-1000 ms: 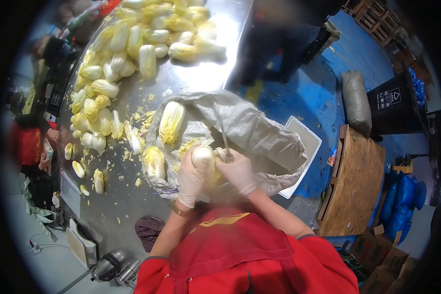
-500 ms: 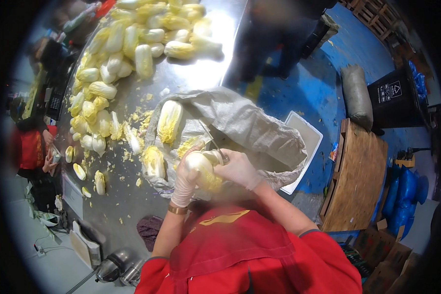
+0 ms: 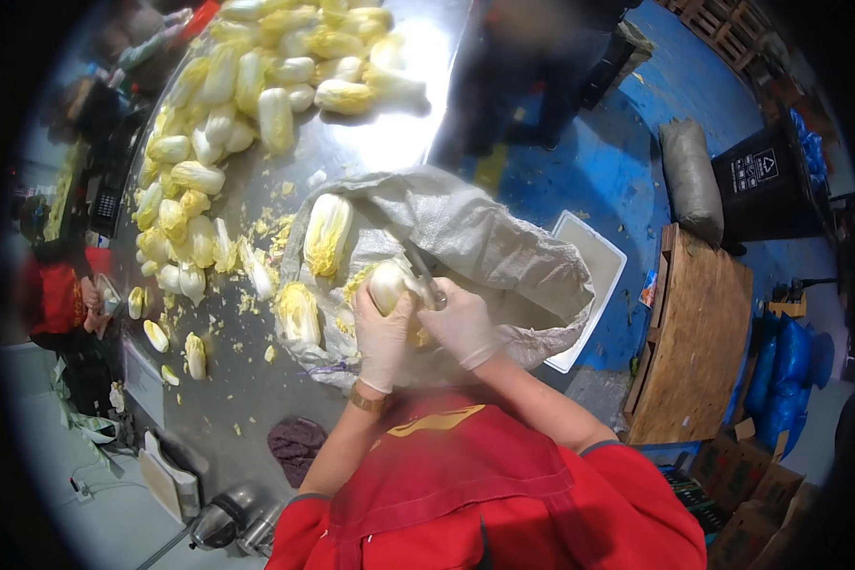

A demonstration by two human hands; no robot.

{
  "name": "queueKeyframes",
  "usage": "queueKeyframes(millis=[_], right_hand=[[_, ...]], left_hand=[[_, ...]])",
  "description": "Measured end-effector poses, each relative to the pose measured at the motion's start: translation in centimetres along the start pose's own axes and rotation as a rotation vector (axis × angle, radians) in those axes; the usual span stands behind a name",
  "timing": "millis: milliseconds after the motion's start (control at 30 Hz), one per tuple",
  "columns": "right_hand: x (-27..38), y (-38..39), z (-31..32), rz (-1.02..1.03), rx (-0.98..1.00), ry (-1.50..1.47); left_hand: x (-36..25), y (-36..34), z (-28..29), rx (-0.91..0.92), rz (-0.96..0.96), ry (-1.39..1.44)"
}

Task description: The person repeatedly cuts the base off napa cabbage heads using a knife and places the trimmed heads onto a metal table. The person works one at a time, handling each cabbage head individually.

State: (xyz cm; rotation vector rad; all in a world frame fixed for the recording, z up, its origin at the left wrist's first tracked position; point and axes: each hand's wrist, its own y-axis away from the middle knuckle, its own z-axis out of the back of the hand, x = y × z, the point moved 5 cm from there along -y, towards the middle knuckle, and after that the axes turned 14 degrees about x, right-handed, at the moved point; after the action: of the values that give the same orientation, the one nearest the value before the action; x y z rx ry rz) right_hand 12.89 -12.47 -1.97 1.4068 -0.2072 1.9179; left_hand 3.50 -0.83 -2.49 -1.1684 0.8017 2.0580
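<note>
My gloved left hand (image 3: 382, 337) is closed around a pale cabbage head (image 3: 389, 283), held upright over an open woven grey sack (image 3: 475, 237). My gloved right hand (image 3: 456, 323) grips a knife (image 3: 419, 262) by its handle, with the blade angled up and left beside the cabbage. In the sack's opening lie a long cabbage (image 3: 327, 234) and another yellow cabbage (image 3: 298, 313), with loose leaf bits near my fingers.
Cabbages (image 3: 275, 119) are heaped on the steel table (image 3: 228, 399). A white tray (image 3: 598, 294) sits right of the sack. A wooden pallet (image 3: 693, 342), stuffed sack (image 3: 691, 180) and black bin (image 3: 760, 180) stand right. Other people (image 3: 62, 294) are at left; a dark-clothed person (image 3: 522, 76) stands beyond.
The held cabbage has turned in my left hand, tipping lower and then rising upright beside the blade. My right hand and the knife have tilted and shifted slightly.
</note>
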Motion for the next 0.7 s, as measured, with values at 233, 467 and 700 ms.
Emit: queueKeyframes(millis=[233,467,700], right_hand=[[-1.1,-0.3,1.2,-0.042,-0.084,0.24],[-1.3,-1.4,3.0,-0.112,-0.003,0.235],[-1.0,-0.5,-0.1,-0.011,0.367,-0.328]], left_hand=[[1.6,0.0,0.3,0.177,0.005,0.29],[1.9,0.7,1.4,0.313,-0.036,0.724],[1.0,1.5,0.7,0.485,0.047,0.87]])
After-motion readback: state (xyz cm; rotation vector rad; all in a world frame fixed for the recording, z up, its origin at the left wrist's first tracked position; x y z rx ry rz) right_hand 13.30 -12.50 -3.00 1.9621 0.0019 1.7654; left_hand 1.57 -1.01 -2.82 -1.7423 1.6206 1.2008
